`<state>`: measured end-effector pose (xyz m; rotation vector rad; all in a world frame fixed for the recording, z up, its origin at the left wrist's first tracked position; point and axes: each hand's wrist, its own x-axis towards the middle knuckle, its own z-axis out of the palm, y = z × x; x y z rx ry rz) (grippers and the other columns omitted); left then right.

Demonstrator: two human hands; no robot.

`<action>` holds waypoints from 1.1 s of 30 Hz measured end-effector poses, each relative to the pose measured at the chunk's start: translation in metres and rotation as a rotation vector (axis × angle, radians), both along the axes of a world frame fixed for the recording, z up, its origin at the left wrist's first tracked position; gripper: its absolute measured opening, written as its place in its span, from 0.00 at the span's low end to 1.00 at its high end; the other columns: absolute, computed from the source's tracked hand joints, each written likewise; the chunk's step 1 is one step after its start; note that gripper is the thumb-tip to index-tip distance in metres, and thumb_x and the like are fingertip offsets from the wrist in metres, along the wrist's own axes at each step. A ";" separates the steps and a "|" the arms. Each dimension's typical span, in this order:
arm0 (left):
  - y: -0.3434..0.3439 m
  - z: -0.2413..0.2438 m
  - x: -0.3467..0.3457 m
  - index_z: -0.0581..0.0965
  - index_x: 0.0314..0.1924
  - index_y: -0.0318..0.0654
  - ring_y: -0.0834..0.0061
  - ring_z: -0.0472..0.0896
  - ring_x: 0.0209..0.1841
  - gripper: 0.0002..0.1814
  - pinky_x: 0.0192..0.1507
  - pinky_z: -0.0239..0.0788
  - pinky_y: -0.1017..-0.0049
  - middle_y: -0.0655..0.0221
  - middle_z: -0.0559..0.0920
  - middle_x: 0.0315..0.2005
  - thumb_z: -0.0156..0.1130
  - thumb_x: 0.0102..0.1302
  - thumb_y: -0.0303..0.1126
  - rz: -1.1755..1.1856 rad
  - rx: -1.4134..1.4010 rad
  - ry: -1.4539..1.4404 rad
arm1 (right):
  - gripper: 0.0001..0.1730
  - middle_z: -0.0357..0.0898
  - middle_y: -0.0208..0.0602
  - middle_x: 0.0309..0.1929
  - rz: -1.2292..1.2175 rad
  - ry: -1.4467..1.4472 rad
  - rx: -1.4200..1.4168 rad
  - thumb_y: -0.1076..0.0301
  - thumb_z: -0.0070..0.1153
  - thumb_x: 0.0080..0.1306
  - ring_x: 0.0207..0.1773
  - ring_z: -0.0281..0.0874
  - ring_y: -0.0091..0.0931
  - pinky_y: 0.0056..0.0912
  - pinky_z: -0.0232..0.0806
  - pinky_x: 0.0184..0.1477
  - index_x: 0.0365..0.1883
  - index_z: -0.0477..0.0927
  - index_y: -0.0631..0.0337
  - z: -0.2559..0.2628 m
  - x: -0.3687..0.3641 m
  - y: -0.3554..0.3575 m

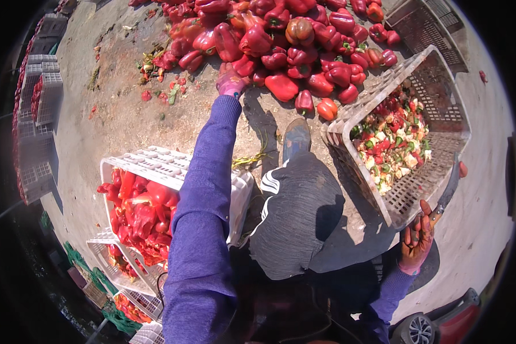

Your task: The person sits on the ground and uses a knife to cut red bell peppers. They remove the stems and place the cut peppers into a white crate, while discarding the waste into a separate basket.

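Note:
My left hand (231, 81), in a pink patterned glove, reaches to the near edge of a heap of red bell peppers (279, 58) on the ground. Its fingers touch a pepper there; whether they grip it is hidden. My right hand (418, 243), its glove stained, is at the lower right, shut on the handle of a knife (448, 193) whose curved blade points up and away. Beside that hand a tilted plastic crate (449, 137) holds pepper cores, stems and seeds. Left of my knee, a white crate (161, 170) holds opened red peppers (142, 210).
More white crates with red pieces (124, 286) stand at the lower left. Stacked crates (45, 94) line the far left, and another crate (430, 34) is at the upper right. Pepper scraps (172, 90) lie on the concrete. Part of a red vehicle (458, 320) shows at the lower right.

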<state>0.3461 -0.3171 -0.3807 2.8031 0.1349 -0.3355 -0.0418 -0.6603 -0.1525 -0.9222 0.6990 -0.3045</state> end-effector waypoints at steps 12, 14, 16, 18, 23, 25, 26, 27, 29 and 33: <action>-0.008 -0.065 0.035 0.69 0.40 0.37 0.63 0.77 0.40 0.36 0.41 0.70 0.68 0.57 0.75 0.36 0.71 0.35 0.52 0.026 0.324 -0.199 | 0.22 0.64 0.26 0.20 0.017 0.233 0.028 0.69 0.48 0.63 0.11 0.52 0.10 0.08 0.48 0.12 0.52 0.62 0.72 -0.016 0.027 0.015; -0.026 -0.040 0.021 0.73 0.37 0.37 0.63 0.79 0.35 0.30 0.37 0.71 0.68 0.58 0.78 0.28 0.69 0.39 0.52 -0.079 0.489 -0.167 | 0.22 0.63 0.24 0.19 0.005 0.288 -0.006 0.67 0.49 0.62 0.11 0.52 0.09 0.09 0.48 0.12 0.51 0.63 0.71 -0.016 0.025 0.020; -0.006 -0.033 0.025 0.75 0.36 0.37 0.66 0.79 0.34 0.27 0.35 0.70 0.68 0.62 0.78 0.27 0.68 0.42 0.50 0.025 0.293 -0.035 | 0.22 0.63 0.23 0.19 0.037 0.270 -0.021 0.66 0.49 0.62 0.11 0.52 0.09 0.09 0.48 0.12 0.51 0.64 0.71 -0.012 0.026 0.024; 0.070 -0.053 0.038 0.76 0.36 0.40 0.71 0.78 0.33 0.18 0.33 0.68 0.67 0.68 0.79 0.29 0.64 0.49 0.44 0.271 -0.566 0.405 | 0.22 0.62 0.23 0.18 0.095 0.248 -0.035 0.65 0.48 0.62 0.11 0.53 0.09 0.10 0.50 0.12 0.50 0.64 0.72 -0.006 0.035 0.027; 0.054 0.014 -0.010 0.74 0.37 0.40 0.73 0.75 0.41 0.10 0.44 0.68 0.69 0.71 0.76 0.36 0.59 0.53 0.32 0.111 -1.624 0.634 | 0.23 0.62 0.23 0.18 0.121 0.250 -0.074 0.63 0.50 0.62 0.12 0.54 0.08 0.09 0.54 0.12 0.49 0.65 0.72 0.003 0.026 0.043; 0.037 0.053 -0.023 0.70 0.45 0.36 0.73 0.73 0.45 0.17 0.48 0.66 0.70 0.70 0.74 0.42 0.58 0.53 0.28 0.138 -1.899 0.781 | 0.25 0.62 0.22 0.18 0.177 0.214 -0.108 0.61 0.51 0.61 0.12 0.54 0.08 0.09 0.54 0.12 0.49 0.65 0.72 0.008 0.024 0.048; 0.015 0.085 -0.035 0.68 0.48 0.36 0.72 0.73 0.46 0.20 0.49 0.66 0.70 0.69 0.74 0.43 0.58 0.53 0.27 0.011 -1.897 0.744 | 0.27 0.62 0.23 0.19 0.184 0.214 -0.124 0.59 0.53 0.59 0.12 0.54 0.08 0.09 0.54 0.12 0.49 0.65 0.72 0.012 0.020 0.052; -0.005 0.119 -0.049 0.66 0.51 0.36 0.72 0.72 0.47 0.24 0.50 0.65 0.70 0.68 0.73 0.44 0.57 0.53 0.27 -0.119 -1.890 0.695 | 0.30 0.62 0.23 0.20 0.220 0.204 -0.166 0.57 0.54 0.57 0.12 0.53 0.08 0.09 0.54 0.12 0.49 0.65 0.72 0.014 0.019 0.056; -0.035 0.166 -0.073 0.62 0.55 0.35 0.71 0.71 0.48 0.30 0.50 0.64 0.72 0.66 0.71 0.47 0.59 0.50 0.28 -0.243 -1.825 0.613 | 0.31 0.63 0.24 0.21 0.312 0.175 -0.196 0.55 0.54 0.56 0.12 0.53 0.09 0.09 0.55 0.14 0.49 0.65 0.72 0.030 0.022 0.068; -0.073 0.238 -0.117 0.62 0.53 0.36 0.73 0.73 0.43 0.36 0.46 0.66 0.73 0.66 0.75 0.39 0.67 0.44 0.35 -0.399 -1.631 0.594 | 0.33 0.66 0.24 0.23 0.441 0.146 -0.332 0.52 0.55 0.52 0.19 0.59 0.10 0.10 0.55 0.18 0.51 0.67 0.66 0.069 0.031 0.092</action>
